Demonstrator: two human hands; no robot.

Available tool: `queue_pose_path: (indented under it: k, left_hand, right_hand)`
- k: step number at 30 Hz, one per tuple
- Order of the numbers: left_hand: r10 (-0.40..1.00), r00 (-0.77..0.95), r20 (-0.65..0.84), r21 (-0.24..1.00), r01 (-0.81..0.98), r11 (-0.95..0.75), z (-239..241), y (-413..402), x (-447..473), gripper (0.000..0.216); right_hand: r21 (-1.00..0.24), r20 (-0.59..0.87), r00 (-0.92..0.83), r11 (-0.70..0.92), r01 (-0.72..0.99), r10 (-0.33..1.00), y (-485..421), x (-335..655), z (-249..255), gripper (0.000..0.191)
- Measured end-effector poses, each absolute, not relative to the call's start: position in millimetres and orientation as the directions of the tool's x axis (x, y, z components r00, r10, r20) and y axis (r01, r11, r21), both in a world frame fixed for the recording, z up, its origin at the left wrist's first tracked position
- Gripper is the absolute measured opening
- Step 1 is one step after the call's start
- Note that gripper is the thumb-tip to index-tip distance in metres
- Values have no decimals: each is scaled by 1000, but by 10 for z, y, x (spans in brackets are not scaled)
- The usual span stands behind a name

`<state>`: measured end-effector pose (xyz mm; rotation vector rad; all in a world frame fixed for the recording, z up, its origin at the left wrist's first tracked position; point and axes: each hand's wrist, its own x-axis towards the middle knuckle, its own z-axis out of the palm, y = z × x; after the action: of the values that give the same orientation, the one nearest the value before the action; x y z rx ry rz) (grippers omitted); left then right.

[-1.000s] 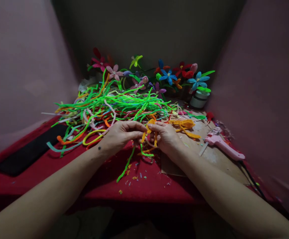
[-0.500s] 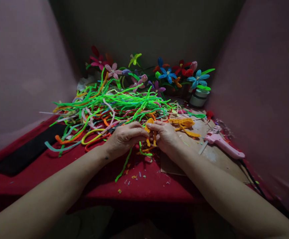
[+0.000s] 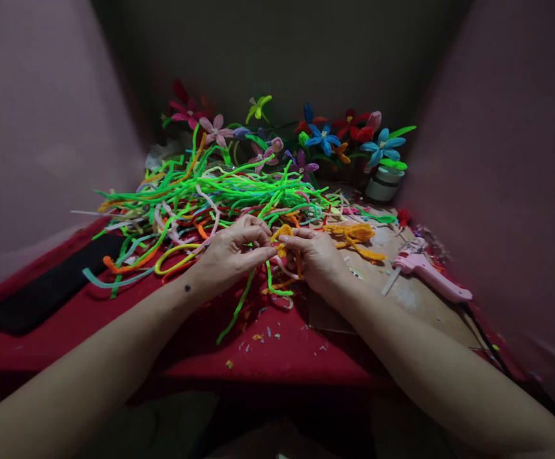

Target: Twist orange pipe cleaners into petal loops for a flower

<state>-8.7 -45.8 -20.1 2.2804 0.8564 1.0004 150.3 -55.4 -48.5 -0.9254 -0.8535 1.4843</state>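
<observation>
Between my hands is a yellow-orange pipe cleaner (image 3: pixel 284 231), bent into a loop. My right hand (image 3: pixel 319 256) pinches it between thumb and fingers, and one strand hangs down beside the fingers. My left hand (image 3: pixel 239 250) comes in from the other side, thumb and fingertips closed at the loop's left edge. Just right of my right hand, a folded bundle of orange pipe cleaners (image 3: pixel 356 234) lies on a cardboard sheet (image 3: pixel 401 312). A large heap of mostly green pipe cleaners (image 3: pixel 239 185) spreads behind my hands.
A pink glue gun (image 3: pixel 427 274) rests on the cardboard at right, its cord trailing toward me. A black flat bar (image 3: pixel 52 287) lies at left on the red cloth (image 3: pixel 201 357). Pipe-cleaner flowers (image 3: pixel 322 140) and a white jar (image 3: pixel 385 183) stand at the back.
The orange pipe cleaner, earlier a more upright folded piece, now shows as an open loop tilted left. My left hand has shifted slightly up and left, its fingers lifting.
</observation>
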Motion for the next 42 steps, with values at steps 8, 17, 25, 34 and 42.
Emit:
queue_pose_path:
  k: [8,17,25,34,42]
  left_hand:
    - [701,522,486,452,537,-713,-254,-489,-40,18]
    - [705,553,445,395,585,-708,-274,-530,-28,20]
    - [650,573,499,257,618,-743,-413,-563,-4,15]
    - [837,454,305,833,299,-466,-298,-514,-9,33]
    - [893,450,1,996,83,-43,-213,-497,6,51]
  right_hand:
    - [-968,-10,28,-2,-252,1000,-607,1464,-467,15]
    - [-982,170,90,161,104,981,-657,1421,-502,14]
    - [-950,197,38,181,254,980,-687,1394,-509,19]
    - [-991,-21,0,-20,-129,1000,-633,1470,-468,22]
    - [-974,-91,-33,-96,-203,995,-685,1447,-405,18]
